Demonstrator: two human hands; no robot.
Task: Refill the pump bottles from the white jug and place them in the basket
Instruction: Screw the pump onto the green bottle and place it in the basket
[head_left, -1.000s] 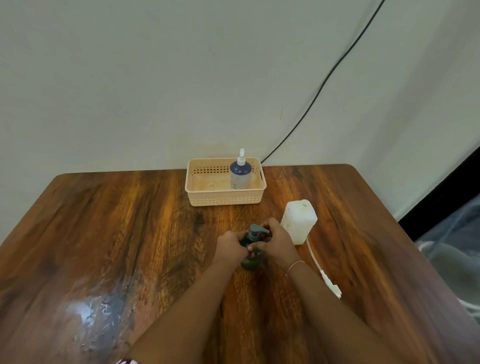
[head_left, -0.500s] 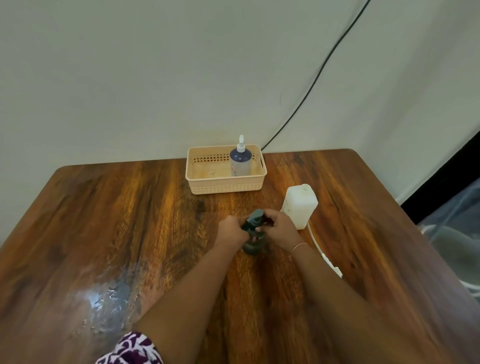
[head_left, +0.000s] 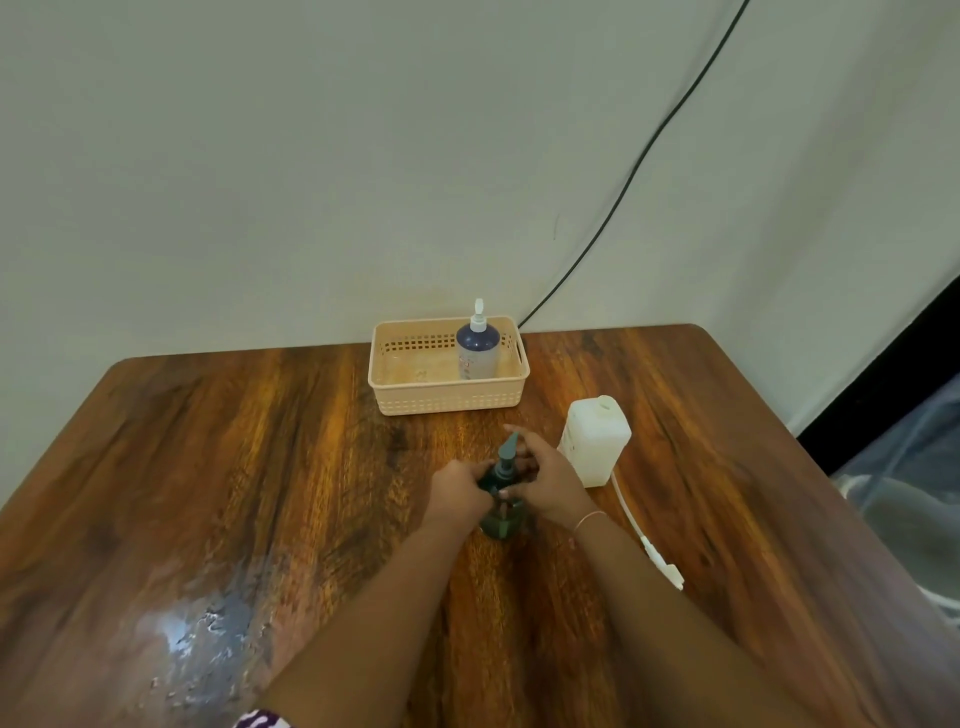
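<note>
Two pump bottles in view, one jug, one basket. Green pump bottle (head_left: 503, 522) stands upright on the desk (head_left: 260, 467), about midway between the near and far edges and a little right of centre. Both hands are on it. Left hand (head_left: 457, 491) grips the shoulder of the bottle from its left side, fingers curled round it. Right hand (head_left: 550, 480) is at the neck just under the pump head, fingers curled round the collar; the spout points toward the far edge. The hands are slightly blurred, so the exact finger placement is unclear. A thin bracelet (head_left: 589, 519) sits on the right wrist. The white jug (head_left: 595, 441) stands just beside the right hand, toward the desk's right edge, neck uncapped. One white pump with tube (head_left: 649, 545) lies flat on the desk, running from the jug's base toward the near right. The basket (head_left: 447, 402) sits at the far edge, centre. It holds the second bottle, a blue pump bottle (head_left: 478, 353) with a white pump, upright in the right end. One black cable (head_left: 649, 150) runs down the wall behind the basket.
</note>
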